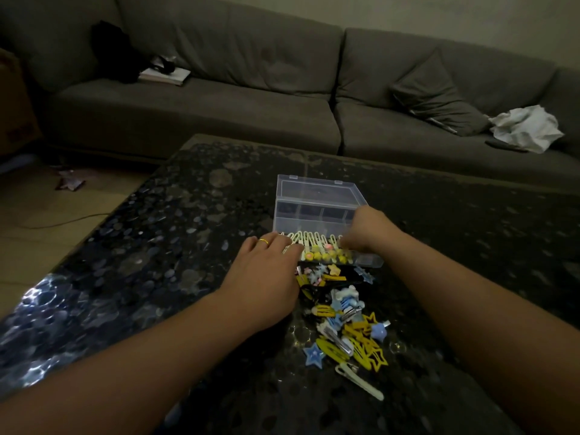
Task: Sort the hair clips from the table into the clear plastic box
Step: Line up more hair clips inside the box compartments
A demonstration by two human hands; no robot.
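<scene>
Nearby, clip pile [342,321], box [317,199], sofa [219,98]

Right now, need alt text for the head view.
Both hands, left and right, reach into an open clear plastic box on a dark table, arranging a row of pale clips. A loose pile of yellow and blue hair clips lies nearer.
</scene>
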